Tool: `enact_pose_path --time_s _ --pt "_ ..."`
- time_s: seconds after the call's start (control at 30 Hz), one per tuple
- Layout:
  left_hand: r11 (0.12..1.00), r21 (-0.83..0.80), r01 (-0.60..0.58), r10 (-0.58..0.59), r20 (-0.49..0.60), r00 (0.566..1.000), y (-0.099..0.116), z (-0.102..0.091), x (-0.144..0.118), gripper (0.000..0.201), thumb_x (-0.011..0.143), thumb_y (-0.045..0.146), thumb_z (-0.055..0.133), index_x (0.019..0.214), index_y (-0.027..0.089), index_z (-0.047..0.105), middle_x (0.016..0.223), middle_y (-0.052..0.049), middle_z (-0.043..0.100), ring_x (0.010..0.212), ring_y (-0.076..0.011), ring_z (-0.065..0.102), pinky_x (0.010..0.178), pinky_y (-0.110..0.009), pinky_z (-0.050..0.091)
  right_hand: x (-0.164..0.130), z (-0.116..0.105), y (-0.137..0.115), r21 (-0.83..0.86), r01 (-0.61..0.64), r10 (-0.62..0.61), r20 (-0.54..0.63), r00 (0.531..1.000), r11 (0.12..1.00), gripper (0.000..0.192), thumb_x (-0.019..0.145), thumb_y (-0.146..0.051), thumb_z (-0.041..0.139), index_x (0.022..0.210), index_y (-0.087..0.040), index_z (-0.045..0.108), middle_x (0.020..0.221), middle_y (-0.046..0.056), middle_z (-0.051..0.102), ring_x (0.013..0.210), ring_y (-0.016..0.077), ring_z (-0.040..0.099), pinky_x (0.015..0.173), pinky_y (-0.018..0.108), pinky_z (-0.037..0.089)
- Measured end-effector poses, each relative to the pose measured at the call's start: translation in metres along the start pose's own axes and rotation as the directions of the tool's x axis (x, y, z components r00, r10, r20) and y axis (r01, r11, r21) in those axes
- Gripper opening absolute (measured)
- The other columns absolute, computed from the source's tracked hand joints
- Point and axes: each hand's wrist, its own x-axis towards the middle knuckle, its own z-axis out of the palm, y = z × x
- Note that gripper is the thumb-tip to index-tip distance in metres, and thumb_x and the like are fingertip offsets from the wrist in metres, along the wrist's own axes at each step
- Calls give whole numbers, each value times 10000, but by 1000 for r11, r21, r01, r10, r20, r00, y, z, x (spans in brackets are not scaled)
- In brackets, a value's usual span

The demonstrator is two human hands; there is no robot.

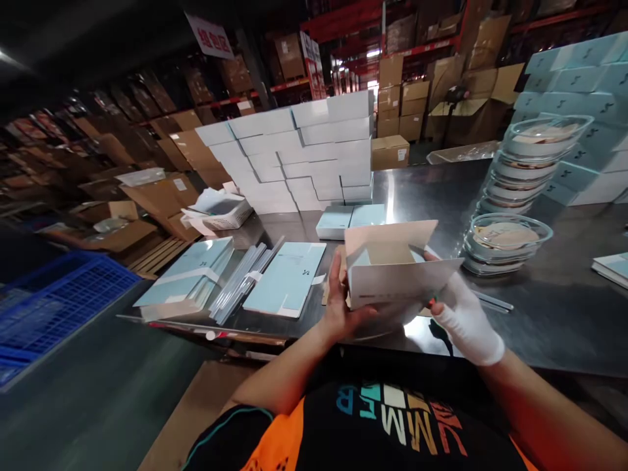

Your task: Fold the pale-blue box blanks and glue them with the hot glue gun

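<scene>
Torso: one person in a black and orange shirt (pixel 392 418), nearest the lens, both forearms reaching forward over the table edge.
Left hand (pixel 338 304): bare, fingers upright and closed against the left end of the box, thumb beneath.
Right hand (pixel 464 320): one white glove, fingers curled under the right end — gripping it.
Box (pixel 397 268): one, white card with its flap raised, held above the steel table (pixel 540 314) just before the chest.
Flat blue sheets: two piles — a thick one (pixel 189 281) at left, a thin one (pixel 287 278) beside it, clear strips (pixel 240 281) between.
Clear lidded dishes: two stacks (pixel 505 242) (pixel 534 157) at right.
White boxes (pixel 299 154): one stepped wall, too many to count.
</scene>
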Motion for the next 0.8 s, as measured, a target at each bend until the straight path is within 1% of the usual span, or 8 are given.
enact_pose_path --time_s 0.17,0.27,0.37,0.47,0.6,0.67,0.77,0.8 --pt "927 174 -331 337 -2 942 6 -6 4 842 869 612 882 1544 264 518 1521 -196 560 1426 -401 579 1128 -555 552 5 27 -8 188 -79 96 -82 992 979 773 760 -940 750 1090 -241 768 1117 93 799 1058 318 747 912 427 630" --pt "953 103 -286 289 -12 957 19 -11 13 574 898 579 864 1299 226 656 1324 -151 637 1268 -347 644 1026 -484 589 14 39 -24 123 -141 157 -129 979 982 585 837 -797 761 983 -231 738 935 59 771 889 273 718 827 401 611" --pt "973 20 -228 228 -165 959 25 -11 12 758 882 619 870 1463 258 542 1403 -154 608 1229 -305 671 989 -426 589 20 51 -33 -31 -127 115 -255 960 991 357 818 -463 787 1071 -226 701 1033 62 778 965 258 720 872 376 601" --pt "970 38 -241 244 -125 962 22 -12 5 814 882 634 866 1532 281 526 1385 -134 649 1269 -302 663 1089 -456 546 24 56 -33 -12 -41 36 -266 963 999 517 786 -300 708 1289 -247 598 1228 78 766 1101 243 727 976 386 599" --pt "980 120 -156 163 -51 985 19 -23 4 557 893 690 824 1224 249 745 1065 -65 743 1109 -281 699 1130 -481 506 34 29 -19 -106 -31 16 -131 991 994 492 879 -399 670 1345 -257 604 1329 109 747 1141 254 738 973 400 614" --pt "987 130 -94 114 -155 981 21 -29 8 570 867 716 833 1172 239 766 1053 -73 756 1113 -295 703 1114 -479 511 37 3 -2 -413 -115 64 -136 989 903 419 896 -491 678 1217 -223 693 1278 150 759 1099 302 746 933 441 613" --pt "996 93 -7 32 -274 961 28 -34 20 582 835 730 849 1125 228 790 1071 -89 764 1120 -309 706 1029 -446 545 36 -33 35 -798 -275 255 -158 954 536 278 818 -474 773 913 -215 734 950 154 776 839 335 746 770 457 590" --pt "998 58 23 -5 -295 956 30 -35 24 587 829 735 848 1109 223 794 1069 -91 761 1088 -302 710 982 -425 556 33 -41 47 -834 -264 309 -119 944 485 238 795 -447 802 871 -232 731 843 123 760 750 316 729 718 435 575"
